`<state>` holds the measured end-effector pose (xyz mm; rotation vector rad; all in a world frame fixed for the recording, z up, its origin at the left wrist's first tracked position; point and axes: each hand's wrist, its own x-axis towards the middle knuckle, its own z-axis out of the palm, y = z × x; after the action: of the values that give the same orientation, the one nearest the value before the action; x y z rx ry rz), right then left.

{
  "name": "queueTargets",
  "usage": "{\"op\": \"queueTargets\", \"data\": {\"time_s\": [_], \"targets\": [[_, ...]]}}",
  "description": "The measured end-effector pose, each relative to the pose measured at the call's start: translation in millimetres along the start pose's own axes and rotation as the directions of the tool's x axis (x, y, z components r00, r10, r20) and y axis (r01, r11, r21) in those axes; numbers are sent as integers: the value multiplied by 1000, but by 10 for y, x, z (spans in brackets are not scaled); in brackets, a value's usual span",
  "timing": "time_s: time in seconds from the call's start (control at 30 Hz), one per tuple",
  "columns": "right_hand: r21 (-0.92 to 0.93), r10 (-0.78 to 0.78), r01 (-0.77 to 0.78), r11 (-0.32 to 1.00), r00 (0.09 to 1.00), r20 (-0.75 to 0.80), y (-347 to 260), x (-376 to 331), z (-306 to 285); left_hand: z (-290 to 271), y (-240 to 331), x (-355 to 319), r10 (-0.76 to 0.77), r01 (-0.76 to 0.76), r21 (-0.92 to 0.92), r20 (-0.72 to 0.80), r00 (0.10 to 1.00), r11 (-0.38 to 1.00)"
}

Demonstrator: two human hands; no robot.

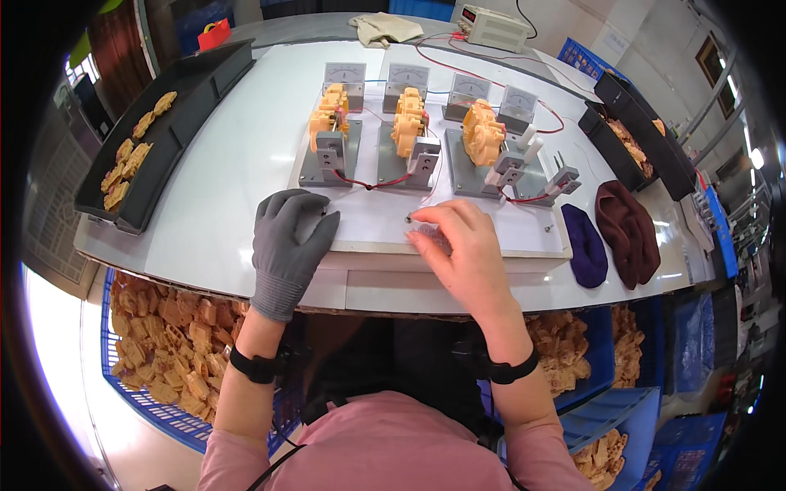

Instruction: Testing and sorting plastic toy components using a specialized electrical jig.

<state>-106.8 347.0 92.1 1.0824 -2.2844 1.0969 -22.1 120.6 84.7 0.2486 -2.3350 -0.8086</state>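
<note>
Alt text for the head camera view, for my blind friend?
Gray-gloved left hand and bare right hand at the front edge of a white board, facing three orange parts on metal stands, four dial meters behind; blue crates of tan pieces below.

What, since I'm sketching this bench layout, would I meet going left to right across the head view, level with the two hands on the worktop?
Long black tray → gray-gloved left hand → bare right hand → dark purple cloth → dark brown cloth

The bare right hand [467,247] seems to touch a small metal piece [408,218].
</note>
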Motion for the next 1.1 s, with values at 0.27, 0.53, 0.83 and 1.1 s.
{"op": "queueTargets", "data": {"time_s": [0.27,0.53,0.83,1.1], "targets": [[-15,85,-85,996,996,-1,-66,13,92,9,-4,-17,-2,1,-35,-25,1000,999],[-28,30,-29,999,998,47,-51,64,68,8,-6,-17,7,-8,-41,-27,1000,999],[13,48,-49,999,997,68,-54,76,71,1,-10,-6,4,-4,-54,-13,1000,999],[-34,10,-9,999,1000,29,-44,33,98,21,-35,-16,18,-20,-53,-34,999,998]]}}
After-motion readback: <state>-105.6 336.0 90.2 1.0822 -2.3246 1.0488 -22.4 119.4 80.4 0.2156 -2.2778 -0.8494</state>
